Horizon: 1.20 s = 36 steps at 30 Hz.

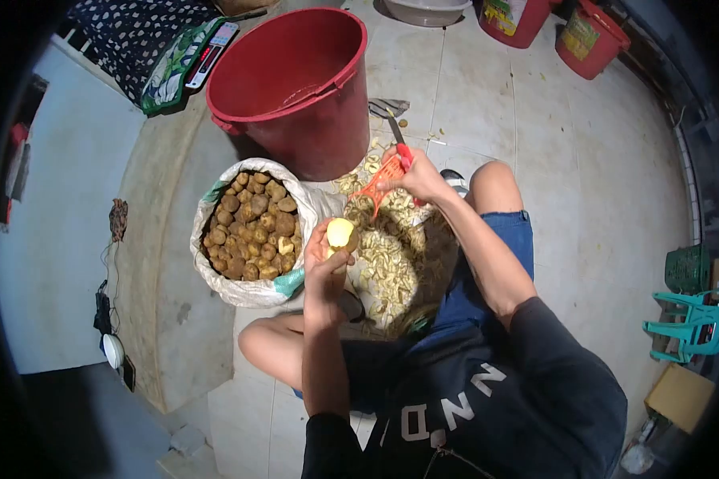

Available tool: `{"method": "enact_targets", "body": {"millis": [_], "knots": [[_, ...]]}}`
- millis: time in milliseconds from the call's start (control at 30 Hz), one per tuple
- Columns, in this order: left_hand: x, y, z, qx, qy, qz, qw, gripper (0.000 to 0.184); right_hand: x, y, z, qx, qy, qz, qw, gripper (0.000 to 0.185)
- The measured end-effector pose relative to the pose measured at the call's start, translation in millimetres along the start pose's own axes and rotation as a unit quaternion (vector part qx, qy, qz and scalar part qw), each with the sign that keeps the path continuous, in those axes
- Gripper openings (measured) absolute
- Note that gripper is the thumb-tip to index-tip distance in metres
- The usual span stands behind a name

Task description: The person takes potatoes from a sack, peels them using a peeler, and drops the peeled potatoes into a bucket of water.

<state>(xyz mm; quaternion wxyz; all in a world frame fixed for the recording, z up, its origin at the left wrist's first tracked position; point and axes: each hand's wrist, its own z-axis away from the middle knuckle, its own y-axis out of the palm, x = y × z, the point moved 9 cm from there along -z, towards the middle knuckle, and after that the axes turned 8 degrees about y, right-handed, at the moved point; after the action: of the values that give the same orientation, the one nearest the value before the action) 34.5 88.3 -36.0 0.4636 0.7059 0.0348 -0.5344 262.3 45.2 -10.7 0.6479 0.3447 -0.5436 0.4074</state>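
My left hand (325, 263) is closed round a potato (340, 232), whose bared yellow flesh faces up while brown skin shows along its lower side. To the right and a little farther away, my right hand (417, 177) grips an orange peeler (379, 188). A red-handled knife (398, 136) also sits in that hand, its dark blade pointing away from me. Below both hands, a heap of potato peelings (387, 275) covers the floor between my legs. Left of my left hand stands an open white sack (216, 281) of brown, unpeeled potatoes (254, 223).
A large red tub (311, 132) stands beyond the sack. Two smaller red buckets (591, 40) and a pale basin (427, 11) are at the back. A digital scale (212, 54) lies at upper left. Teal plastic stools (689, 323) stand far right.
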Motion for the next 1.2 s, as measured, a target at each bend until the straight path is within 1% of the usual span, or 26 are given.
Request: {"method": "enact_targets", "body": {"millis": [33, 100, 133, 167, 200, 233, 300, 367, 400, 433, 500, 567, 633, 667, 700, 733, 767, 800, 833, 867, 900, 967, 1033, 1100, 1167, 1200], "knots": [[-0.7, 3.5, -3.2, -0.015, 0.003, 0.004, 1.000, 0.072, 20.8, 12.1, 13.8, 0.004, -0.001, 0.034, 0.999, 0.038], [-1.7, 6.7, -3.3, -0.009, 0.009, -0.021, 1.000, 0.070, 39.9, 44.5, 26.1, 0.064, -0.115, 0.006, 0.991, 0.038], [-0.6, 7.6, -4.9, 0.009, 0.012, -0.027, 1.000, 0.069, 29.2, 40.7, 21.2, 0.050, -0.093, 0.042, 0.994, 0.040], [0.5, 8.8, -4.0, 0.026, 0.013, -0.034, 0.999, 0.069, 18.3, 32.5, 14.9, 0.049, -0.092, 0.040, 0.994, 0.040], [1.2, 8.4, -1.7, 0.027, 0.013, -0.034, 0.999, 0.069, 0.7, 16.8, 3.2, 0.031, -0.055, 0.010, 0.998, 0.041], [1.8, 5.2, -0.3, 0.008, 0.008, -0.003, 1.000, 0.068, -4.3, 9.0, -3.1, 0.015, -0.020, -0.020, 0.999, 0.042], [5.4, -1.2, -2.3, -0.012, 0.002, 0.030, 0.999, 0.068, -0.4, 18.4, 5.9, 0.022, -0.024, -0.031, 0.999, 0.041], [6.1, -1.7, -5.3, 0.017, 0.031, 0.000, 0.999, 0.066, 39.6, 41.1, 26.9, 0.031, -0.152, 0.114, 0.981, 0.036], [3.6, 3.6, -4.3, 0.017, 0.030, 0.000, 0.999, 0.066, 24.0, 34.4, 17.9, 0.033, -0.066, 0.101, 0.992, 0.036], [0.8, 9.4, 0.2, -0.008, 0.006, 0.033, 0.999, 0.064, 11.6, 26.6, 12.9, 0.031, -0.063, 0.099, 0.993, 0.036], [-1.2, 13.6, -2.8, -0.028, -0.009, 0.064, 0.998, 0.062, -2.9, 4.5, -4.4, -0.010, -0.014, -0.024, 1.000, 0.040], [-1.5, 9.6, -1.2, -0.038, 0.004, 0.058, 0.998, 0.059, -1.9, 14.7, 2.6, 0.009, -0.024, -0.038, 0.999, 0.041], [-2.1, 13.5, -5.1, -0.036, 0.010, 0.053, 0.998, 0.058, 32.5, 38.7, 21.6, 0.045, -0.136, 0.095, 0.985, 0.039], [-3.4, 15.5, -4.9, -0.035, 0.015, 0.046, 0.998, 0.058, 11.2, 31.9, 11.8, 0.052, -0.057, 0.023, 0.997, 0.040], [-5.4, 15.5, -1.7, -0.036, 0.020, 0.037, 0.998, 0.057, 2.0, 25.8, 8.9, 0.052, -0.055, 0.021, 0.997, 0.040], [-3.1, 12.0, -0.6, -0.047, 0.014, 0.083, 0.995, 0.058, -8.2, 11.0, 0.4, 0.022, -0.007, 0.004, 1.000, 0.042], [-1.7, 7.4, -2.7, -0.045, 0.017, 0.082, 0.995, 0.058, -19.7, -0.6, -6.6, -0.009, 0.039, -0.013, 0.999, 0.043], [1.1, 0.3, -2.8, -0.045, 0.018, 0.077, 0.996, 0.059, -9.7, 8.8, -2.6, 0.012, -0.001, -0.051, 0.999, 0.042], [1.1, -1.3, -3.5, -0.046, 0.021, 0.073, 0.996, 0.059, 0.1, 17.6, 4.1, 0.013, -0.001, -0.051, 0.999, 0.042], [2.7, -2.3, -3.5, -0.047, 0.021, 0.074, 0.996, 0.059, 17.1, 31.5, 13.7, 0.038, -0.043, 0.006, 0.998, 0.041], [-1.6, 2.7, -4.8, -0.036, 0.039, 0.035, 0.998, 0.060, 29.2, 41.6, 20.4, 0.061, -0.085, 0.062, 0.993, 0.040], [-3.6, 4.4, -1.9, -0.027, 0.056, -0.004, 0.998, 0.062, 15.5, 30.3, 9.9, 0.052, -0.087, 0.040, 0.994, 0.040], [2.5, 3.2, -1.2, -0.054, 0.014, 0.135, 0.989, 0.063, -2.2, 12.1, -1.6, -0.010, -0.001, 0.007, 1.000, 0.041], [-1.5, 8.8, -2.0, -0.032, 0.029, 0.155, 0.987, 0.062, 1.8, 20.9, 7.4, -0.001, 0.001, -0.022, 1.000, 0.041], [-2.5, 7.6, -3.0, -0.044, 0.044, 0.125, 0.990, 0.062, 36.8, 44.1, 25.3, 0.038, -0.078, 0.019, 0.996, 0.040], [-3.1, 7.6, -2.9, -0.045, 0.044, 0.126, 0.990, 0.062, 44.3, 42.7, 28.7, 0.025, -0.083, 0.034, 0.996, 0.040]]}}
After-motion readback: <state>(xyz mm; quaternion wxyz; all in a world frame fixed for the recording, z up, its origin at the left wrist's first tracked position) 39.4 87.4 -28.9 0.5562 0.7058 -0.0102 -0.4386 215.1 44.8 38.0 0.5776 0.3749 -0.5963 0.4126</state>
